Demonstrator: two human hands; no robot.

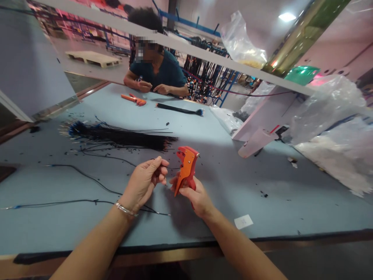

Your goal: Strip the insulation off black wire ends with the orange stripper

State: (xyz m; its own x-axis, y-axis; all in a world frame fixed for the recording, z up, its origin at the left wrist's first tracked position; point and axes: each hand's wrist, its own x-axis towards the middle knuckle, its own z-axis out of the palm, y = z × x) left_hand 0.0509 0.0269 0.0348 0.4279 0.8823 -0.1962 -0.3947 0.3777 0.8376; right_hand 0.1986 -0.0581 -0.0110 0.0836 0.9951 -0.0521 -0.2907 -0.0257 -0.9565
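Observation:
My right hand [196,196] is wrapped round the handles of an orange and red wire stripper [188,167], its head pointing up and away. To its left, my left hand [148,177] pinches a thin black wire [124,159] between thumb and fingers. The wire trails back left over the table, and a short length of it sticks out toward the stripper's jaws. Whether its tip is inside the jaws I cannot tell. Two more black wires [78,201] with blue and silver ends lie under and left of my left forearm.
Beyond my hands lies a thick bundle of black wires [125,136] on the grey table [279,217]. Across from me sits a person [163,70], near another orange stripper [133,99] and a smaller wire bundle [179,109]. Plastic bags [335,132] and a white holder [256,144] stand right.

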